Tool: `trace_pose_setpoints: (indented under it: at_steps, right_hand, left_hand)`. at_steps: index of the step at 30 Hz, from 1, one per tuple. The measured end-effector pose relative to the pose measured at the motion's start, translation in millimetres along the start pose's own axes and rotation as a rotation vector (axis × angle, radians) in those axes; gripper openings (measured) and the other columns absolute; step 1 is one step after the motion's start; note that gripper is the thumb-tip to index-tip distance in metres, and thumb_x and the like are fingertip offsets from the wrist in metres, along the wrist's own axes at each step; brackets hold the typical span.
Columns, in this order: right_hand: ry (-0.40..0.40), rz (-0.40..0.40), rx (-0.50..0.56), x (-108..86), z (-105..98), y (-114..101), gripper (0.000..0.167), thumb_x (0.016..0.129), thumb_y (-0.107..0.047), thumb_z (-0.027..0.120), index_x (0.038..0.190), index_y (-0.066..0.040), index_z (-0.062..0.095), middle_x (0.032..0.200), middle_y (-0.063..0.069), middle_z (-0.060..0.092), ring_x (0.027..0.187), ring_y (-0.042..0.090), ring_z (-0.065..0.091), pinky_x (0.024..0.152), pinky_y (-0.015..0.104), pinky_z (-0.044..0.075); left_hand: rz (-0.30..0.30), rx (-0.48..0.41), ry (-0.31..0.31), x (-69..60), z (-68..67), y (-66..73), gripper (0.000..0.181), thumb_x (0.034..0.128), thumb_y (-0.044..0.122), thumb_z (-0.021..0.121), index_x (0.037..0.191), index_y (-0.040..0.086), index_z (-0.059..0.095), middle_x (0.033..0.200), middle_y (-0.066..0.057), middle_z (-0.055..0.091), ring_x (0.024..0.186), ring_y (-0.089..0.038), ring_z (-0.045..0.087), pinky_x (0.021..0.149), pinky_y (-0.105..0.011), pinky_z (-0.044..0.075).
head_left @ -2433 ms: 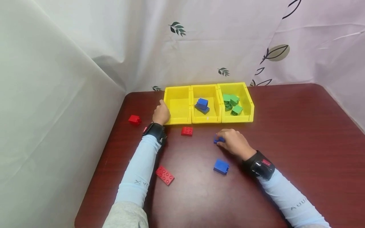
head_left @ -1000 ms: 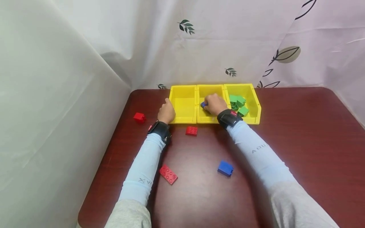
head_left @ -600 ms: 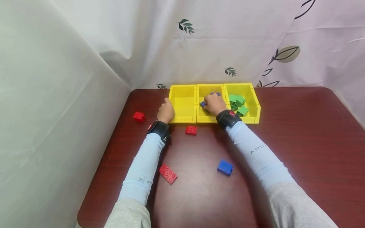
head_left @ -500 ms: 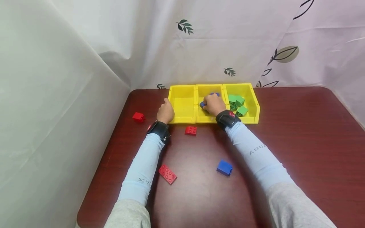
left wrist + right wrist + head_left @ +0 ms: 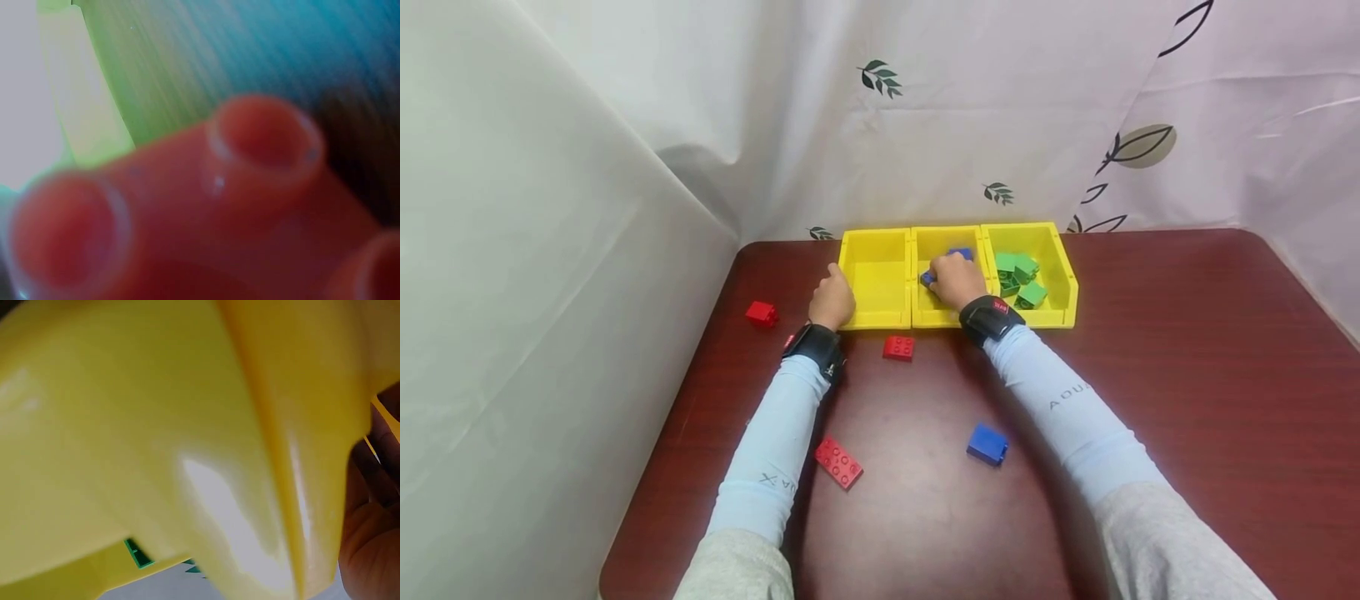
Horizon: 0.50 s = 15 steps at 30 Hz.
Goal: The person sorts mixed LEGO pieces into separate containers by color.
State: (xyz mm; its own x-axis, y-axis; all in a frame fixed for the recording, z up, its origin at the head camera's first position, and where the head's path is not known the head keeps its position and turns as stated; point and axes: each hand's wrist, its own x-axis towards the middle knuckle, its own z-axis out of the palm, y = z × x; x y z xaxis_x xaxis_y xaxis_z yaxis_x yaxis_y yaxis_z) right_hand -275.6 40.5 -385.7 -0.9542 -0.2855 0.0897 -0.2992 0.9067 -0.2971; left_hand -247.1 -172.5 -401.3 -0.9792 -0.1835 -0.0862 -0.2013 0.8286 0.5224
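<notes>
Three yellow bins stand joined side by side at the back of the table. My left hand (image 5: 832, 300) grips the left wall of the left bin (image 5: 880, 287); its fingers are partly hidden. Inside the middle bin (image 5: 934, 318), my right hand (image 5: 957, 279) has its fingers curled on a blue building brick (image 5: 927, 278). Behind the knuckles another blue brick (image 5: 961, 252) shows. The right wrist view is filled mostly by yellow bin wall (image 5: 125, 425), with part of the right hand (image 5: 375, 544) at the edge. A blurred red brick (image 5: 187, 212) fills the left wrist view.
Several green bricks (image 5: 1032, 294) lie in the right bin (image 5: 1051, 258). On the table are a red brick (image 5: 762, 314) at left, a red brick (image 5: 898, 348) before the bins, a long red brick (image 5: 838, 463) by the left forearm, and a blue brick (image 5: 988, 445).
My right hand has carried a blue brick from the table into the middle bin, then stayed there. My left hand keeps its place at the left bin. The head view shifts slightly.
</notes>
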Motion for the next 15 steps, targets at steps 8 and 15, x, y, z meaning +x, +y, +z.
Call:
trace_pose_setpoints:
  at_steps: [8,15]
  right_hand:
    - [0.035,-0.051,0.088,-5.4,-11.5,-3.5,0.021,0.090,-0.016,0.068,0.104,0.000,0.071,0.109,0.018,0.070,0.101,0.035,0.065,0.088,0.045,0.053]
    - [0.136,-0.248,0.185,-55.5,-48.3,-11.4,0.024,0.092,-0.022,0.067,0.106,-0.003,0.071,0.107,0.013,0.071,0.099,0.031,0.065,0.090,0.044,0.053]
  left_hand:
    - [-0.008,-0.007,-0.004,0.7,-0.7,-2.5,0.050,0.0957,0.017,0.061,0.135,0.007,0.033,0.106,-0.017,0.055,0.091,-0.034,0.059,0.093,-0.044,0.052]
    - [0.003,-0.004,-0.006,1.2,-1.1,-2.0,0.050,0.0958,0.016,0.060,0.136,0.006,0.032,0.108,-0.018,0.055,0.092,-0.035,0.059,0.094,-0.045,0.052]
